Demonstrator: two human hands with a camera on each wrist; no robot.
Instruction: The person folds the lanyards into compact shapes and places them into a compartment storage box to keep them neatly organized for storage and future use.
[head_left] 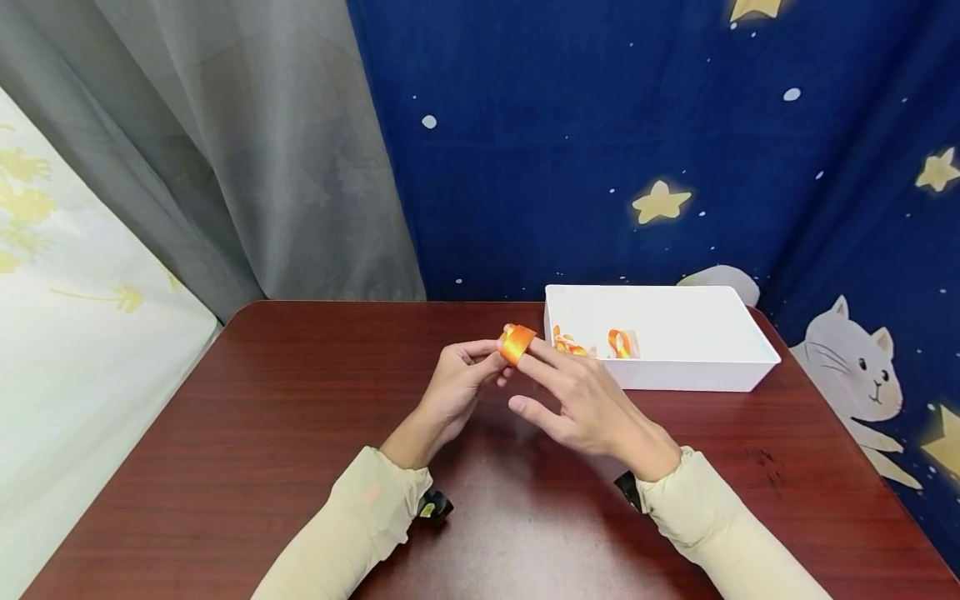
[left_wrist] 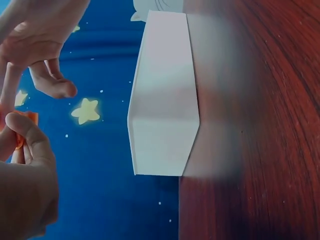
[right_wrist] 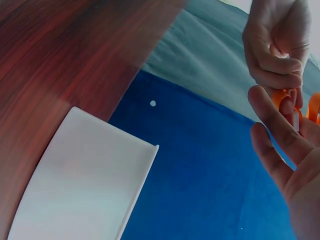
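At the far left hangs a pale sheet (head_left: 67,333) with yellow prints, then a grey curtain (head_left: 247,158), then a blue cloth (head_left: 600,125) with stars and a cat. Below them stands a dark red table (head_left: 262,467).

The left hand (head_left: 453,392) is raised over the middle of the table, its fingers curled and its thumb and fingertips pinching one side of an orange ribbon (head_left: 517,342). The ribbon forms a loop wound round the outstretched fingers of the right hand (head_left: 577,400), which lie fairly straight, with the thumb held apart below. Both hands meet at the ribbon, above the table and just left of the tray. Both arms wear cream sleeves (head_left: 352,525).

To the right sits a white tray (head_left: 675,375) on the table's back edge, with more orange ribbon pieces (head_left: 592,343) lying at its left end.
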